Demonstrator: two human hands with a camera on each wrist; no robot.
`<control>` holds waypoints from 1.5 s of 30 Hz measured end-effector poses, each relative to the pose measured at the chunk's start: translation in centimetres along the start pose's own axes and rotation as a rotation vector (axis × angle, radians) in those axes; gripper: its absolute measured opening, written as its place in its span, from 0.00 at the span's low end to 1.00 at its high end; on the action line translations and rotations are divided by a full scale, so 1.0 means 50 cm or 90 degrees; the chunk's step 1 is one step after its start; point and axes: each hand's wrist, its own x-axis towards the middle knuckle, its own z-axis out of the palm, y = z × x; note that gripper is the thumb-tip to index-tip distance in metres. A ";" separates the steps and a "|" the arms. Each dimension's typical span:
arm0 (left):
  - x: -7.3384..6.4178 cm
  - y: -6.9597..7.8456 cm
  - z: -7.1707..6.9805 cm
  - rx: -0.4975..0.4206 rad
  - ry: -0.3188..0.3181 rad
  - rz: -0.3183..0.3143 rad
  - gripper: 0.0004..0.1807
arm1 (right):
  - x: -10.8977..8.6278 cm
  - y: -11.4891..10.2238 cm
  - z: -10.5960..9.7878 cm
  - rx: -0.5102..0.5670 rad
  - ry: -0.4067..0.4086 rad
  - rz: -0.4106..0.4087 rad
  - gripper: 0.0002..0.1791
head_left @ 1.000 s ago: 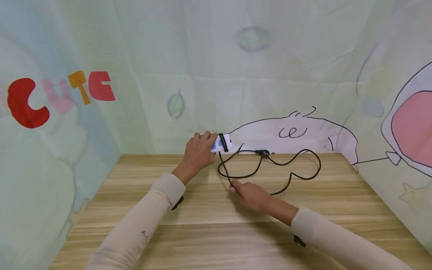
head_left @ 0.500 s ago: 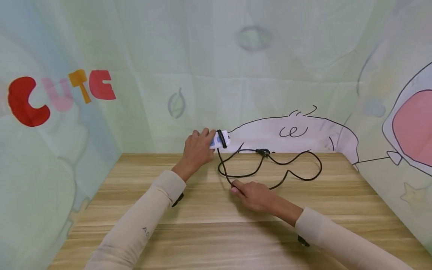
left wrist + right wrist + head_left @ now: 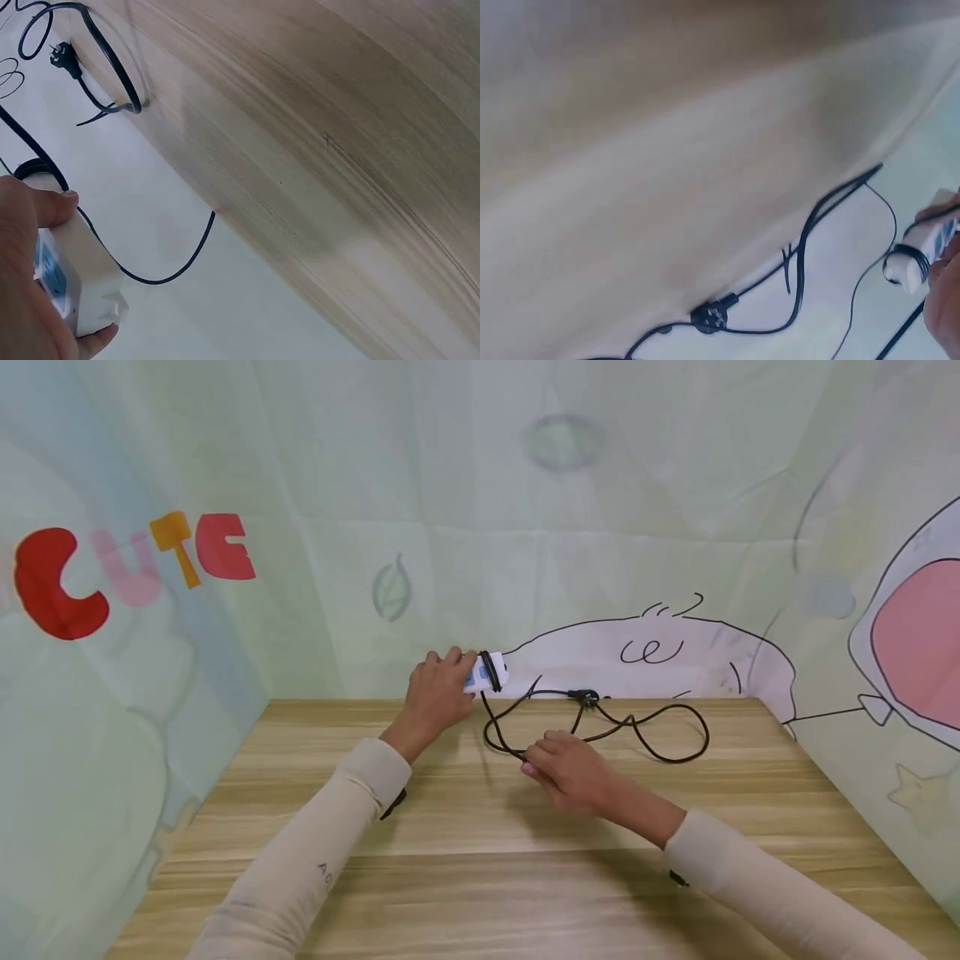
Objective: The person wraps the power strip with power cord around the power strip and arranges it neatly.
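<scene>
At frame centre, your left hand (image 3: pixel 437 692) grips the white, blue-socketed power strip (image 3: pixel 499 669). Your right hand (image 3: pixel 572 772) holds its black, looped cable (image 3: pixel 628 721).

cream sleeves (image 3: pixel 288 852) | left: dark lettering (image 3: pixel 323 872) | black pieces (image 3: pixel 393 804) beneath cuffs (image 3: pixel 377 770)

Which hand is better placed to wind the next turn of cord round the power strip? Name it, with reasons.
Probably the right hand: it holds the black cord, while the left hand is occupied gripping the power strip.
</scene>
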 end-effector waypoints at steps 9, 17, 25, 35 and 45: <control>-0.012 0.010 0.005 -0.013 -0.027 0.023 0.28 | 0.051 0.059 -0.051 -0.104 0.083 -0.068 0.25; -0.024 0.018 0.013 0.003 -0.027 0.087 0.28 | 0.113 0.104 -0.084 -0.071 0.112 -0.026 0.27; -0.036 0.015 0.015 0.008 -0.023 0.162 0.26 | 0.166 0.141 -0.078 0.051 0.080 0.125 0.11; -0.039 0.021 0.010 -0.048 -0.011 0.223 0.30 | 0.180 0.173 -0.051 0.178 0.044 0.311 0.12; -0.034 0.033 -0.005 -0.074 0.021 0.273 0.29 | 0.190 0.186 -0.037 0.206 0.014 0.380 0.15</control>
